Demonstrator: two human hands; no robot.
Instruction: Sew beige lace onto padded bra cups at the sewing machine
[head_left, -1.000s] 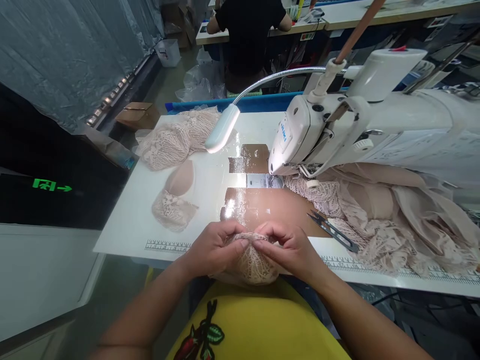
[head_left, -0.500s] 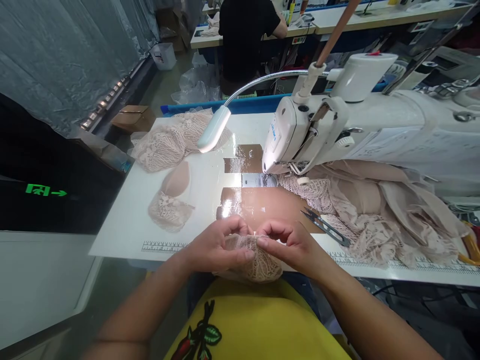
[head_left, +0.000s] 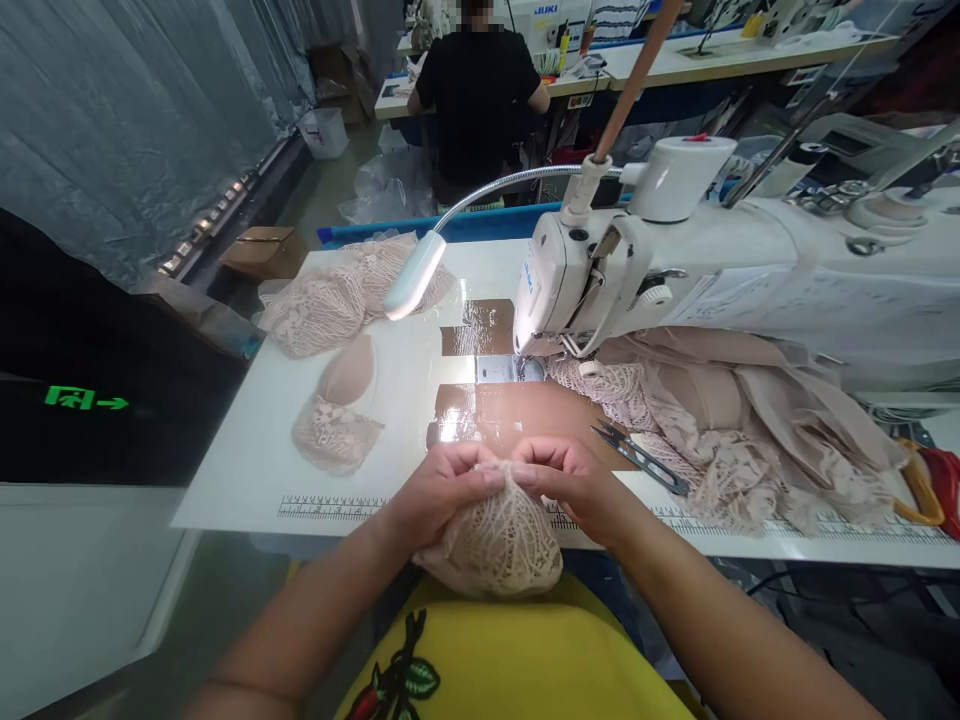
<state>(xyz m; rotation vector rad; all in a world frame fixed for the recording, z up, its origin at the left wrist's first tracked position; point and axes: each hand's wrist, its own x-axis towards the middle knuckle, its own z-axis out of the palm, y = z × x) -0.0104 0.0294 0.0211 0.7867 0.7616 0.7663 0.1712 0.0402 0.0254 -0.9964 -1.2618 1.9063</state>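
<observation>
A rounded beige lace cup (head_left: 495,545) hangs over the near edge of the white sewing table (head_left: 247,450), above my lap. My left hand (head_left: 439,490) is closed on its top left edge with thumb and fingers pinched. My right hand (head_left: 574,480) pinches the top right edge, fingertips meeting the left hand's. Beyond my hands a brown taped patch (head_left: 517,410) leads to the needle plate of the white sewing machine (head_left: 592,280). Thread snips (head_left: 637,458) lie just right of my right hand.
A pile of beige lace and fabric (head_left: 735,430) fills the table's right side under the machine arm. More lace pieces (head_left: 330,300) and a finished cup (head_left: 337,410) lie at the left. A gooseneck lamp (head_left: 412,275) hangs over the table. A person in black (head_left: 480,95) sits behind.
The lace cup has turned down, so more of its rounded side shows below my hands. My fingertips have closed together at its top edge. The view has tilted up slightly.
</observation>
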